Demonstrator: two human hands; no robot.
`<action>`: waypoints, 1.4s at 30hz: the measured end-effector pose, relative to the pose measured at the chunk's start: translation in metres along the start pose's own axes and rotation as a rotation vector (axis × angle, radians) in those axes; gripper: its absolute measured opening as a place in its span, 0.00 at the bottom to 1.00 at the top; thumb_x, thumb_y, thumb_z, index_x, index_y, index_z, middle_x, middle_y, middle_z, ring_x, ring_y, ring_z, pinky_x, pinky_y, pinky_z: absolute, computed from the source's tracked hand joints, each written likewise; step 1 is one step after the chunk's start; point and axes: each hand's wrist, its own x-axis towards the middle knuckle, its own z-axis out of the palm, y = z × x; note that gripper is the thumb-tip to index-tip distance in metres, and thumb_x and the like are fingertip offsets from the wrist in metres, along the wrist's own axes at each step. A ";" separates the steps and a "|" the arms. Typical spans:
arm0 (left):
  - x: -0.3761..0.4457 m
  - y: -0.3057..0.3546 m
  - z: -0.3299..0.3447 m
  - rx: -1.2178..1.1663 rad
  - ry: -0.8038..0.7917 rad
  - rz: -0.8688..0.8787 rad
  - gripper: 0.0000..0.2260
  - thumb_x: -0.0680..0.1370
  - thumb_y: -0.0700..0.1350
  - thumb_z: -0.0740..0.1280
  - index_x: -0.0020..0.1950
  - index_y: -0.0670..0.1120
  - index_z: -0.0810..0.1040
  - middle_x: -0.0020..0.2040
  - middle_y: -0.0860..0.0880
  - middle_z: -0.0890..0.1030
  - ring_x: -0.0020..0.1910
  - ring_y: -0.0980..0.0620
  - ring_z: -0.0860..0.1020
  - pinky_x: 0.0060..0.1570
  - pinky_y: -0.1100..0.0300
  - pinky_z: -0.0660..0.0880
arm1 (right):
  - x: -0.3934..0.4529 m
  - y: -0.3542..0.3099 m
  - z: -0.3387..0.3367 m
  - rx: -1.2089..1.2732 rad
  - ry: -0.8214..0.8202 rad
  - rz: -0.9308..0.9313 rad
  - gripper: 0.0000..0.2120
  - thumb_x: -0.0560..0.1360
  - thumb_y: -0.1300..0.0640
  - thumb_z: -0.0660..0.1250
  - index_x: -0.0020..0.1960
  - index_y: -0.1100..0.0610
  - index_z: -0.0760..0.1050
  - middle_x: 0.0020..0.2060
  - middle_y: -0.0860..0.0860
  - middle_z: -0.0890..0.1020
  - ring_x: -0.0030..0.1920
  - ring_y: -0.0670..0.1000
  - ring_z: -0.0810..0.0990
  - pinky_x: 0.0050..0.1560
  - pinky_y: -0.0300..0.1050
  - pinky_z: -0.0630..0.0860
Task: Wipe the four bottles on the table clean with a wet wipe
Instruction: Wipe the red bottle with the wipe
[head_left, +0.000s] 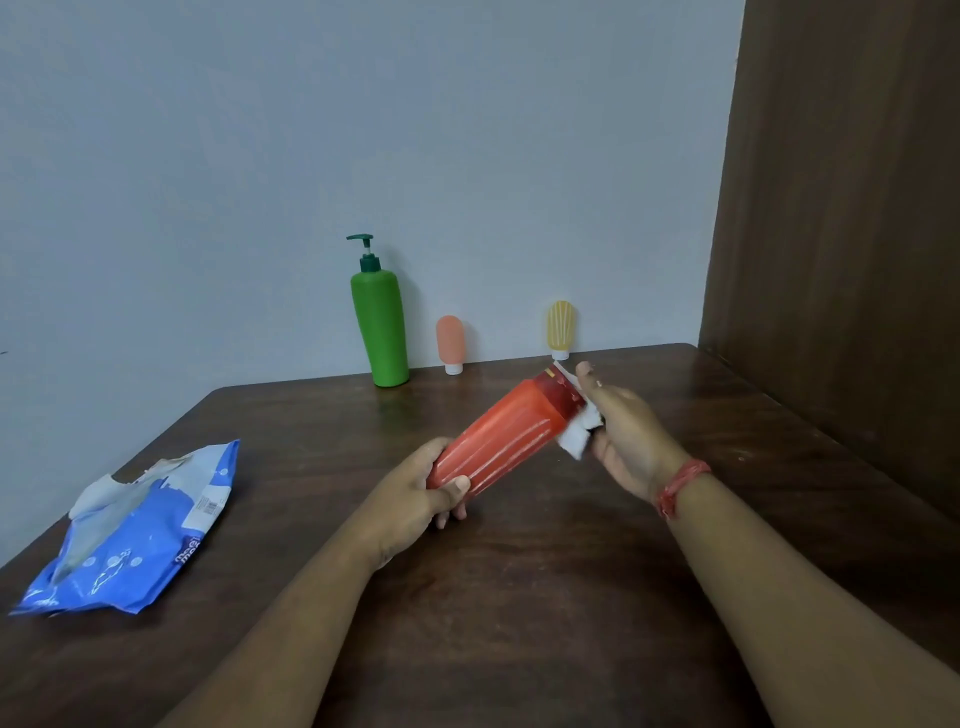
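My left hand (423, 493) grips the base of an orange-red bottle (501, 434), which is held tilted above the table with its dark red cap end pointing up and right. My right hand (621, 434) holds a white wet wipe (579, 439) against the bottle's cap end. At the back of the table, by the wall, stand a tall green pump bottle (382, 325), a small pink tube bottle (450, 343) and a small yellow striped tube bottle (561, 328), all upright.
A blue wet-wipe pack (135, 535) lies open on the left of the dark wooden table (519, 597). A brown wooden panel (841, 234) rises along the table's right side. A grey wall stands behind.
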 end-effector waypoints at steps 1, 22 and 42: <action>0.001 -0.001 0.000 -0.018 0.009 0.002 0.15 0.83 0.46 0.65 0.70 0.53 0.70 0.42 0.46 0.83 0.36 0.53 0.77 0.43 0.57 0.76 | 0.001 0.001 0.002 0.140 -0.014 0.036 0.21 0.82 0.45 0.57 0.62 0.59 0.78 0.55 0.58 0.84 0.58 0.55 0.82 0.60 0.54 0.78; 0.003 -0.002 0.004 -0.157 0.033 -0.055 0.20 0.82 0.50 0.65 0.73 0.50 0.66 0.48 0.43 0.82 0.42 0.50 0.81 0.44 0.56 0.76 | -0.002 0.028 0.032 -0.267 0.402 -0.270 0.03 0.75 0.56 0.73 0.46 0.50 0.79 0.42 0.47 0.86 0.47 0.48 0.84 0.50 0.49 0.82; 0.003 0.000 0.009 -0.256 0.027 -0.063 0.19 0.82 0.49 0.66 0.72 0.50 0.66 0.56 0.42 0.79 0.42 0.51 0.81 0.41 0.57 0.76 | -0.005 0.028 0.041 -0.793 0.433 -0.626 0.06 0.77 0.63 0.69 0.51 0.56 0.81 0.52 0.46 0.76 0.53 0.43 0.75 0.51 0.27 0.71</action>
